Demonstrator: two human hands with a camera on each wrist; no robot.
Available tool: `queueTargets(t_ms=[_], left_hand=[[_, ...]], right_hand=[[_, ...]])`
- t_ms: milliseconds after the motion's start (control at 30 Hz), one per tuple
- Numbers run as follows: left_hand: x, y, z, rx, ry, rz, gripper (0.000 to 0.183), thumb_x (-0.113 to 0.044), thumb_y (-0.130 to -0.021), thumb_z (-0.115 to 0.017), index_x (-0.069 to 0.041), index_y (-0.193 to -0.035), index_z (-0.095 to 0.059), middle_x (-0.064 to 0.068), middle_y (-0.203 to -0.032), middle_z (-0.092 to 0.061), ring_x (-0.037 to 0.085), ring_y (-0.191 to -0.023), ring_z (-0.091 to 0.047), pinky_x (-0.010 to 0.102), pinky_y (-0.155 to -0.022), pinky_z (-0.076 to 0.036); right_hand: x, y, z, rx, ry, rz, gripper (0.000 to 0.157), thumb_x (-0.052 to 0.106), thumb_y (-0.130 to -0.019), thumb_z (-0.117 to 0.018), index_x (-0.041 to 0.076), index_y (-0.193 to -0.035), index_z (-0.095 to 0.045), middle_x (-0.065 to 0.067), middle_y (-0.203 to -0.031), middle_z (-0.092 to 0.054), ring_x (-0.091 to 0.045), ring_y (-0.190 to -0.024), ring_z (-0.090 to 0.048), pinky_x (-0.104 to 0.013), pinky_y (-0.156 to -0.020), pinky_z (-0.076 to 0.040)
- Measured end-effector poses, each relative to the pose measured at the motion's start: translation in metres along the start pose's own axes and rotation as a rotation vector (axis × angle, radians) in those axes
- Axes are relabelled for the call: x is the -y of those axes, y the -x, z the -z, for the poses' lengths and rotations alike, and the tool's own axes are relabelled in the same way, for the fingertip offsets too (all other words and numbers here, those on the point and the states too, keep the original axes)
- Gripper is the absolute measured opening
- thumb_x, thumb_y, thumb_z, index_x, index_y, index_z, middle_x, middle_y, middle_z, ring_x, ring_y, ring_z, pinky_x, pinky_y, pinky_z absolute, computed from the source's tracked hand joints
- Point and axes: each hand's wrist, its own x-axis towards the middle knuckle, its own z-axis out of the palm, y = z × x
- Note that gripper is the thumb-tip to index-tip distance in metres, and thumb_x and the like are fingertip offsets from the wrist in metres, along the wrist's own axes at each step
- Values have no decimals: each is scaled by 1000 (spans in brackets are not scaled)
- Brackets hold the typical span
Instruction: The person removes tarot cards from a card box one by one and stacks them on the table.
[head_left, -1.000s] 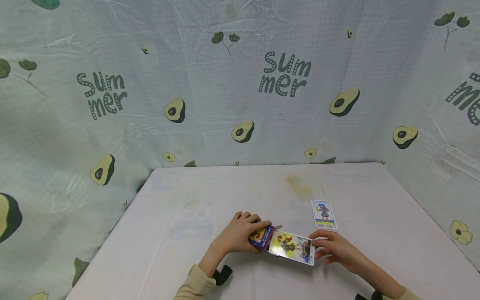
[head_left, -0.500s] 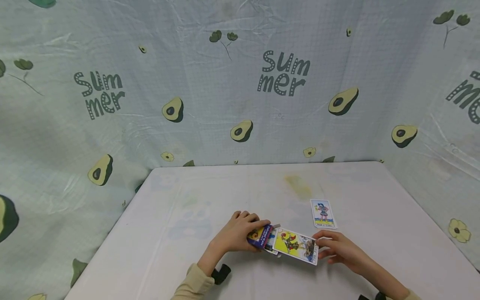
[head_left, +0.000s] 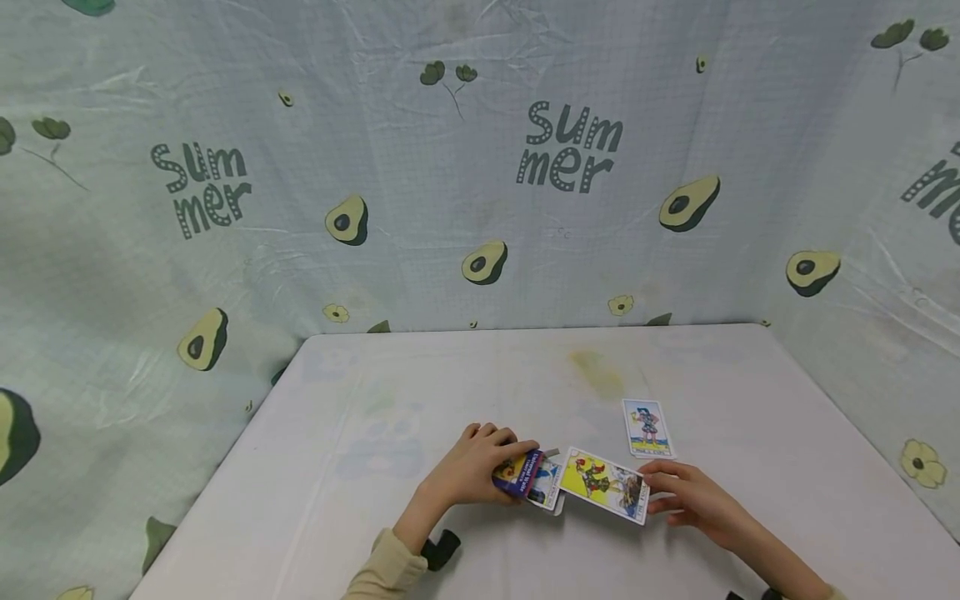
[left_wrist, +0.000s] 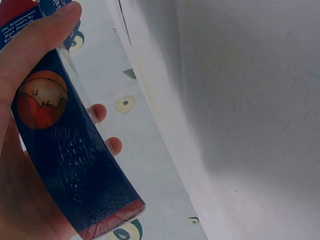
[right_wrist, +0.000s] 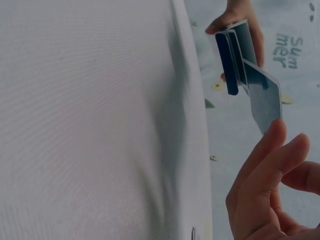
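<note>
My left hand (head_left: 474,467) grips a dark blue tarot card box (head_left: 516,473), its thumb and fingers on opposite sides in the left wrist view. Cards with a blue and white picture (head_left: 547,483) stick out of the box's right end, beside a raised flap. My right hand (head_left: 693,502) pinches the far end of a yellow tarot card (head_left: 604,485) by its edge. That card's near end lies right at the protruding cards; in the right wrist view its back (right_wrist: 265,95) shows, tilted against the box (right_wrist: 227,64).
Behind the right hand, another tarot card (head_left: 648,428) lies face up on the white-covered table (head_left: 420,375). A curtain (head_left: 405,167) printed with avocados and lettering hangs around the back and sides. Each wrist carries a black strap device (head_left: 441,550).
My right hand has drawn the yellow card rightward out of the box, baring the blue and white card beneath. The left hand and the box have barely moved.
</note>
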Motion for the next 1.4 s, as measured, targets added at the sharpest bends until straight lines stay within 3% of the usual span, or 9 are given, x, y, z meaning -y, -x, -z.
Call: queueTargets(t_ms=[167,267,667,867,1200,1400], left_hand=[[0,0,0,-1,10,3,73,-54,-66,-70,-34,-130,-43,-8,-108,-54,10,-95,-45,36,-89,-35],[0,0,0,-3,18,5,74,-53,-65,-71,-34,-131,-43,-7,-109,-54,11,-95,-46,37,-89,-35],[0,2,1,-11,25,10,74,-52,-65,-72,-33,-130,-44,-7,-108,-54,11,-94,-45,36,-89,-35],[1,4,1,-11,30,13,74,-51,-65,-72,-34,-130,-43,-7,-108,-54,11,-94,-45,36,-89,-35],[0,2,2,-2,38,7,74,-51,-65,-71,-34,-131,-42,-7,-109,-54,11,-95,-45,36,-89,-35],[0,1,1,-2,47,4,74,-50,-65,-72,-33,-131,-43,-7,-109,-54,11,-94,-44,36,-89,-35]], right_hand=[[-1,3,3,-33,7,-5,43,31,-91,-47,0,-121,-47,5,-92,-62,-8,-73,-62,-20,-56,-45],[1,4,5,-48,9,-16,48,33,-91,-46,-3,-123,-44,4,-92,-62,-8,-73,-62,-20,-57,-45],[0,2,19,-97,2,-46,58,36,-90,-49,-6,-128,-37,7,-89,-62,-8,-79,-63,-22,-60,-45],[-2,0,26,-79,-44,-30,61,31,-91,-47,-12,-130,-28,9,-90,-64,-5,-82,-63,-21,-63,-48],[-3,-1,38,-77,-151,-8,50,20,-88,-54,-8,-127,-37,9,-89,-62,-3,-82,-63,-18,-68,-49],[-2,-3,42,-114,-162,-41,61,19,-87,-57,-11,-131,-27,7,-89,-62,-4,-82,-62,-17,-68,-49]])
